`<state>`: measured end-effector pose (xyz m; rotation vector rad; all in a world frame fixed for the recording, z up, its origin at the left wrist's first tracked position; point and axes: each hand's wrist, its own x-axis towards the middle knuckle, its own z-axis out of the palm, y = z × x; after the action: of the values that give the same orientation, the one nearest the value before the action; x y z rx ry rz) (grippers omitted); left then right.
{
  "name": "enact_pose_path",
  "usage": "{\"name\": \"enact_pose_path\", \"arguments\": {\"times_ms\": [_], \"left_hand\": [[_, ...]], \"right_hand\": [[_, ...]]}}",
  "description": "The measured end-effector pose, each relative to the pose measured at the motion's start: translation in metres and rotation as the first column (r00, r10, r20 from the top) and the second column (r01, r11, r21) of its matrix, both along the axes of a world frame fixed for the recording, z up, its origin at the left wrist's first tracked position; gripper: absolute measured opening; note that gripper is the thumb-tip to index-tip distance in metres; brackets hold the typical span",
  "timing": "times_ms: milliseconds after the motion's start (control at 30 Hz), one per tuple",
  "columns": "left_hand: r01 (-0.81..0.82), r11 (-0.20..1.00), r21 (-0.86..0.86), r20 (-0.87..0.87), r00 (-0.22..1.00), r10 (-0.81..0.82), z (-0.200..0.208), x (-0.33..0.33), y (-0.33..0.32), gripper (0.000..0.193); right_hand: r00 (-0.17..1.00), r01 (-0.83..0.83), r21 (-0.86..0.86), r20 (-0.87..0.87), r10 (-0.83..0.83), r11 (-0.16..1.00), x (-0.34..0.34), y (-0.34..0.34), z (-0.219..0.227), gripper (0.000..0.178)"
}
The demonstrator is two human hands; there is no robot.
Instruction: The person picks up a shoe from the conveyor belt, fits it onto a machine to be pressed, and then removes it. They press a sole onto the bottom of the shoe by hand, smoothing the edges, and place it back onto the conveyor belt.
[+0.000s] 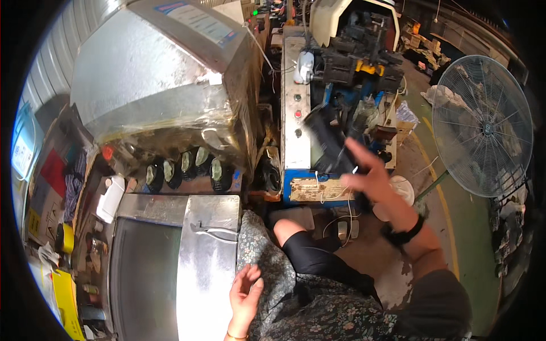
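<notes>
My right hand (pixel 369 176) reaches forward over the near end of the blue-framed machine (pixel 301 187), smeared by motion. Its thumb and fingers close round the lower end of a long black object (pixel 330 139), perhaps a shoe; blur hides its exact kind. Lower down, my left hand (pixel 245 298) is beside my lap, palm up, fingers loosely bent and apart, holding nothing. Near it is a bright metal plate (pixel 207 273), on which a pair of metal pliers (pixel 216 232) lies. Several dark shoes (pixel 220 173) stand in a row on a ledge below the large metal hood (pixel 153 85).
A big round fan (pixel 486 128) stands at the right. Black clamping parts (pixel 352 62) fill the machine's top, beside a white panel with buttons (pixel 297 113). A dark conveyor belt (pixel 148 278) lies at the left, next to a white bottle (pixel 111 199) and a yellow tape roll (pixel 65 237).
</notes>
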<state>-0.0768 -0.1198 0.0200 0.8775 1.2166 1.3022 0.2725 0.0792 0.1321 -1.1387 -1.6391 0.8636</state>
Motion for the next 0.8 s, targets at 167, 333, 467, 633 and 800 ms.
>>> {"name": "enact_pose_path", "arguments": {"times_ms": [167,333,467,633,800], "left_hand": [[-0.172,0.969,-0.177,0.059,0.981,0.185,-0.081,-0.026,-0.049,0.026],[-0.281,0.957,-0.076,0.268,0.918,0.291,-0.088,-0.017,-0.048,0.006],[-0.295,0.948,-0.122,0.293,0.901,0.319,-0.069,0.005,-0.038,0.011],[-0.194,0.924,-0.331,0.153,0.955,0.256,-0.048,0.021,-0.035,0.014],[-0.178,0.925,-0.336,0.136,0.962,0.235,-0.062,0.017,-0.041,0.007]], "right_hand": [[0.739,0.364,0.476,0.375,-0.559,0.801,0.143,0.098,0.027,0.080],[0.703,0.416,0.466,0.379,-0.601,0.781,0.191,0.143,0.043,0.074],[0.721,0.363,0.280,0.520,-0.458,0.889,0.200,0.165,0.043,0.075],[0.385,0.470,0.142,0.855,-0.347,0.871,0.150,0.160,0.050,0.089],[0.311,0.508,0.233,0.848,-0.429,0.829,0.147,0.145,0.027,0.086]]}}
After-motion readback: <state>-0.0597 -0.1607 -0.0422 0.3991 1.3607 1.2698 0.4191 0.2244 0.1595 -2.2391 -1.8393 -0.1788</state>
